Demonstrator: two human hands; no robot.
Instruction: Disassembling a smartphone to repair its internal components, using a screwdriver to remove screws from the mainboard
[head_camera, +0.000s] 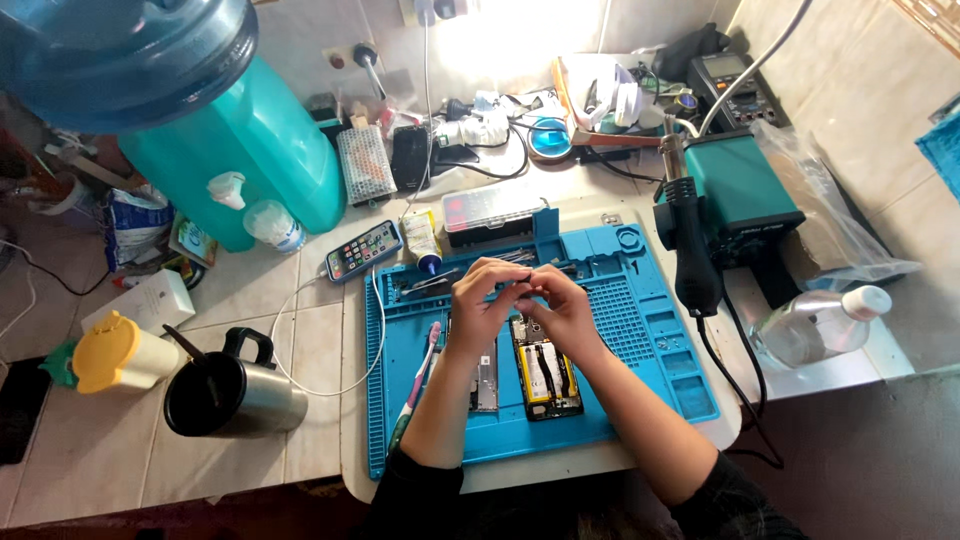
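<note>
My left hand and my right hand meet fingertip to fingertip above a blue repair mat. Together they pinch a small dark part that is too small to identify. Under my hands lies an opened phone with its yellow-edged inside showing. A separated silver phone panel lies just left of it. A pink and green toothbrush rests on the mat's left side. Thin tools lie in the mat's upper tray.
A hot-air station with its black handle stands right of the mat. A clear bottle lies further right. A phone on a white cable, a steel mug, a yellow-lidded cup and a teal water dispenser stand at left.
</note>
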